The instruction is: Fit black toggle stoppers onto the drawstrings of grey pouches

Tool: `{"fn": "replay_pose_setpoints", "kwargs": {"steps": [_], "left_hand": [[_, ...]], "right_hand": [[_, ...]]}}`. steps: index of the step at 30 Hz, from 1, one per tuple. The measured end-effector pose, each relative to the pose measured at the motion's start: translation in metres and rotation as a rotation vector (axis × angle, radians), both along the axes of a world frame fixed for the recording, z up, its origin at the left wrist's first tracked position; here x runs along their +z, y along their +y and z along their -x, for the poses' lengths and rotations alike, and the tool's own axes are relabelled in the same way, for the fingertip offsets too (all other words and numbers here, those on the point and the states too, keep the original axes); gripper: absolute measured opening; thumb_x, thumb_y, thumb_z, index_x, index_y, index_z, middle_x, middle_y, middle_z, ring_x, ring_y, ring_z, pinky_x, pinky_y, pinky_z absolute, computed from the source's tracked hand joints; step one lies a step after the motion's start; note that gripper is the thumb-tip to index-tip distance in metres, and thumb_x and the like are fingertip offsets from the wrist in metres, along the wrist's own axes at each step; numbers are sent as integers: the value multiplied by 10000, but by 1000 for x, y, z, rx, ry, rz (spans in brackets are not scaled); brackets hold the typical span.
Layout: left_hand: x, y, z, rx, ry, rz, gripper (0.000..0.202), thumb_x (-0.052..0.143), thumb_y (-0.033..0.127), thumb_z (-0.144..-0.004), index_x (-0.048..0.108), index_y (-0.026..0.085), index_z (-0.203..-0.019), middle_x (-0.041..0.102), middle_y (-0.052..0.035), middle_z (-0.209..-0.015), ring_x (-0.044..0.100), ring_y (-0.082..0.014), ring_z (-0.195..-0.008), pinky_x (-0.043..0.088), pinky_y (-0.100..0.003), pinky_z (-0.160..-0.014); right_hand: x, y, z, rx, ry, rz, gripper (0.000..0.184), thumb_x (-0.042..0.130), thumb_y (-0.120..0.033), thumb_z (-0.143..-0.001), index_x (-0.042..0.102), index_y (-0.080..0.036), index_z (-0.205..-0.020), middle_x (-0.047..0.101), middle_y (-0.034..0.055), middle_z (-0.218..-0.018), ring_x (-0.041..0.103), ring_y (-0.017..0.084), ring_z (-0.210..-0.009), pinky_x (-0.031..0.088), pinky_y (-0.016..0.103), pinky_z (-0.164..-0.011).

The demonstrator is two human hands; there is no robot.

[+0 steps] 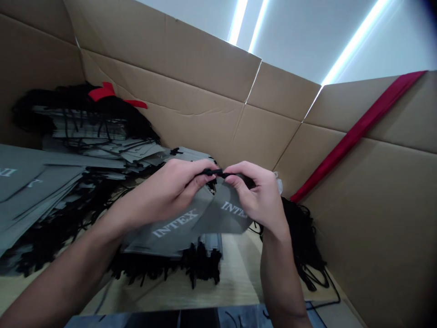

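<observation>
My left hand point(182, 182) and my right hand point(254, 187) meet in the middle, fingertips pinching a short stretch of black cord point(218, 172) between them. Right below hangs or lies a grey sheet with white INTEX lettering point(232, 207); whether the cord is fixed to it I cannot tell. Under my left hand is another grey INTEX piece point(175, 231), on top of a stack whose near edge shows a thick fringe of black cord ends point(201, 264).
More grey pieces with black cords point(41, 182) are piled at the left. A taller stack point(88, 123) stands behind, with red strips point(102, 92) on it. Black cords point(303, 241) lie at the right. Cardboard walls point(191, 95) enclose the table point(239, 273); a red ribbon point(355, 136) hangs on the right one.
</observation>
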State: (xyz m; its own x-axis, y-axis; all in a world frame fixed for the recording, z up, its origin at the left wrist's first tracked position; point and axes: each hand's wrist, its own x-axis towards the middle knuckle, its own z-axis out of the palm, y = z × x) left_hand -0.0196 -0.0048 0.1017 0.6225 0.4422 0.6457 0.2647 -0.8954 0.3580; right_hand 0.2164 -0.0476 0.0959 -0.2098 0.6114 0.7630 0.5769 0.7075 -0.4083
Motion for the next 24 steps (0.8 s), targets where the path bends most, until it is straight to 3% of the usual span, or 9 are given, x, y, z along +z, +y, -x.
{"fn": "replay_pose_setpoints", "kwargs": {"steps": [4,9,18,24], "left_hand": [[-2,6,7,86,176,-147,284,375,291,-1173,640,194,-1148,693,4,-861,626,-179,-710,394,-320,-670],[-8,4,1,190,206,-332,178,393,287,-1136,508,221,-1016,566,9,-778,550,-218,-674,329,-373,-653],[-6,4,-2,32,142,-367,261,365,284,-1200,490,223,-980,536,16,-840,507,-176,-679,360,-339,-646],[-8,15,-5,165,165,-470,265,393,219,-1170,646,172,-1109,700,-53,-983,673,-217,-839,462,-320,-710]], "right_hand": [[4,-5,-7,-39,-169,-213,140,687,-148,-1076,816,-179,-1033,733,45,-928,664,170,-840,497,321,-736],[4,-11,-12,-90,-341,-378,188,641,-73,-1056,793,-183,-1055,709,60,-943,607,205,-872,470,382,-766],[8,-17,-16,-109,-372,-365,194,612,-61,-1057,745,-199,-1029,652,46,-925,574,210,-866,435,403,-776],[9,-10,-21,-139,-466,-331,187,603,-105,-1095,725,-193,-984,677,56,-945,559,220,-887,415,407,-811]]}}
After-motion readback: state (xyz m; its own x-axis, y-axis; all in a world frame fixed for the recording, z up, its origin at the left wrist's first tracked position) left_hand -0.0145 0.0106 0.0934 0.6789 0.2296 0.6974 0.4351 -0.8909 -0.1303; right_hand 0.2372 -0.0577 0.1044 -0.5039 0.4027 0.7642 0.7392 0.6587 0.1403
